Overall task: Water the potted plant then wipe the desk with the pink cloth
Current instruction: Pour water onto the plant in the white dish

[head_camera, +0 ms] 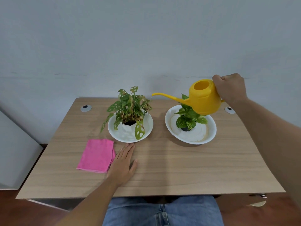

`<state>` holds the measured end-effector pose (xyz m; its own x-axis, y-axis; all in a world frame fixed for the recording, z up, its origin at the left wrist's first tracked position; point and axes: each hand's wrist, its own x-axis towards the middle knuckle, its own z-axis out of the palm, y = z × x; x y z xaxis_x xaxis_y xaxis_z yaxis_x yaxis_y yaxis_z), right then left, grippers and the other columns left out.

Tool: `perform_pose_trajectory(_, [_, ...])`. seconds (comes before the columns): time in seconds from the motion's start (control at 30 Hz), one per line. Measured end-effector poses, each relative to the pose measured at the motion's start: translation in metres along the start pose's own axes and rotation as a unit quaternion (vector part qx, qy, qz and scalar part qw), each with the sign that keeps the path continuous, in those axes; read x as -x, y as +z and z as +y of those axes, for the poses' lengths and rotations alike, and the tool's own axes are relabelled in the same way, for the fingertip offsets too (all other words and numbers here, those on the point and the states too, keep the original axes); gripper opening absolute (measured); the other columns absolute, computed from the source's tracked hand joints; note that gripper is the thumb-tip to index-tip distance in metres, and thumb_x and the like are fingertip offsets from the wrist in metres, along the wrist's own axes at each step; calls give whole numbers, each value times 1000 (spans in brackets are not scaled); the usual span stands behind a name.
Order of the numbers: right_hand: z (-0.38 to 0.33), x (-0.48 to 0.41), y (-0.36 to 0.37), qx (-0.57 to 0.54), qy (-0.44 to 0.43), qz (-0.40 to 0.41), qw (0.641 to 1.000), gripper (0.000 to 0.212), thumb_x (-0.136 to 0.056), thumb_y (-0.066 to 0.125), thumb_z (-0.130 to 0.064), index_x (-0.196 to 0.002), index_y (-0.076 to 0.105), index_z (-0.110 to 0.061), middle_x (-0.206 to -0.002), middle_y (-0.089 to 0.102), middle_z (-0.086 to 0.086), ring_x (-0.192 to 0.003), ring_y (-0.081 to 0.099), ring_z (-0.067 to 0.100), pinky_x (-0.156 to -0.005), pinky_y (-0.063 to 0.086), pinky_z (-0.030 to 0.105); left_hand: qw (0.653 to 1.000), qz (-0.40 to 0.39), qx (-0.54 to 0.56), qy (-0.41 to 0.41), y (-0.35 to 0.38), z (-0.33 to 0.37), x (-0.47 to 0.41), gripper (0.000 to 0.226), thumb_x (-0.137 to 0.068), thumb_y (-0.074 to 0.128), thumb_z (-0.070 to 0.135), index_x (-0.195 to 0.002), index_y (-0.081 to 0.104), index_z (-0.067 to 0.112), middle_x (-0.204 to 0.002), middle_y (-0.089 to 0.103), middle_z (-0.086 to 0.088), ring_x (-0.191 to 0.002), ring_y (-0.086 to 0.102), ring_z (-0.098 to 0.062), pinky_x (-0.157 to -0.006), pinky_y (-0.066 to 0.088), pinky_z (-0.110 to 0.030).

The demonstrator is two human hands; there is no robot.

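Observation:
My right hand (231, 88) grips the handle of a yellow watering can (204, 99), held in the air over the right potted plant (189, 117). Its long spout tip ends just right of the top of the left potted plant (130, 108), a leafy one with holed leaves. Each plant stands in a white bowl: the left bowl (147, 126) and the right bowl (210, 131). A folded pink cloth (96, 154) lies on the desk (179, 168) at the front left. My left hand (123, 165) rests flat on the desk, fingers apart, touching the cloth's right edge.
Two round cable grommets sit near the desk's back corners, the left grommet (85, 108) and the right grommet (229, 110). A pale wall rises right behind the desk. My legs in blue jeans (162, 212) are under the front edge.

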<state>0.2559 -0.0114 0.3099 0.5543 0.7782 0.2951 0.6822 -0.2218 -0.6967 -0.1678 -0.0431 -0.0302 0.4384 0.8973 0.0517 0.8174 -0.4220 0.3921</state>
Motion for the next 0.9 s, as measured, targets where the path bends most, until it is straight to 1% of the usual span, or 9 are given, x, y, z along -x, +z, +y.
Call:
perform_pose_trajectory(0.13, [-2, -2, 3, -10, 9, 7, 1000, 40, -90, 56, -34, -64, 52, -5, -64, 39, 16, -62, 37, 27, -58, 33, 32, 1000, 2, 0, -2, -1, 1, 0, 76, -111, 35, 57, -177, 16, 23, -184, 16, 6, -171, 8, -11, -138, 4, -33])
perform_pose_trajectory(0.2, [-5, -3, 7, -16, 10, 8, 1000, 40, -90, 56, -34, -62, 49, -7, -63, 36, 15, -62, 36, 26, -60, 35, 34, 1000, 2, 0, -2, 0, 1, 0, 76, -112, 36, 56, -177, 16, 24, -184, 16, 7, -171, 8, -11, -137, 1, -31])
perform_pose_trajectory(0.27, [-9, -3, 12, -18, 9, 5, 1000, 42, -91, 56, -32, -58, 41, -11, -60, 32, 12, -60, 32, 26, -59, 32, 34, 1000, 4, 2, -4, 0, 1, 0, 75, -112, 38, 56, -177, 16, 25, -184, 16, 7, -171, 9, -11, -137, 1, -31])
perform_pose_trajectory(0.37, [-18, -3, 20, -22, 1, -1, 1000, 45, -93, 55, -28, -56, 33, -14, -57, 27, 6, -57, 27, 23, -55, 27, 34, 1000, 10, 5, 3, 0, 0, 1, 74, -113, 39, 55, -177, 20, 23, -184, 18, 6, -170, 12, -12, -138, 6, -35])
perform_pose_trajectory(0.47, [-26, -4, 29, -25, -9, -8, 1000, 46, -94, 55, -27, -56, 33, -13, -54, 26, 5, -55, 25, 23, -54, 27, 34, 1000, 7, 0, 8, 0, -1, 0, 74, -113, 34, 58, -177, 20, 23, -184, 20, 6, -170, 14, -13, -140, 13, -42])
perform_pose_trajectory(0.57, [-34, -4, 37, -25, -18, -16, 999, 49, -93, 57, -28, -54, 32, -14, -43, 23, -5, -51, 23, 21, -52, 26, 32, 1000, 6, 0, 0, -2, 0, 0, 74, -114, 32, 60, -177, 17, 25, -184, 17, 7, -171, 10, -12, -139, 5, -35])
perform_pose_trajectory(0.77, [-46, 1, 45, -40, -47, -32, 998, 48, -92, 58, -29, -54, 34, -14, -53, 27, 5, -52, 24, 20, -52, 25, 32, 1000, 5, -2, -4, -3, 2, 2, 76, -114, 29, 63, -177, 14, 25, -185, 15, 6, -171, 8, -11, -136, 0, -30])
perform_pose_trajectory(0.83, [-46, 2, 46, -40, -50, -37, 997, 47, -91, 59, -31, -55, 36, -13, -50, 26, 2, -52, 24, 20, -51, 25, 32, 1000, 5, -4, -5, -4, 2, 2, 76, -114, 29, 63, -177, 14, 25, -185, 15, 6, -171, 7, -11, -135, -3, -29])
perform_pose_trajectory(0.9, [-43, 3, 45, -38, -51, -42, 997, 49, -91, 60, -32, -52, 33, -16, -45, 23, -3, -51, 24, 20, -51, 25, 31, 1000, 8, -4, -5, -4, 2, 2, 76, -114, 30, 62, -177, 16, 24, -184, 16, 5, -171, 9, -11, -135, -2, -29])
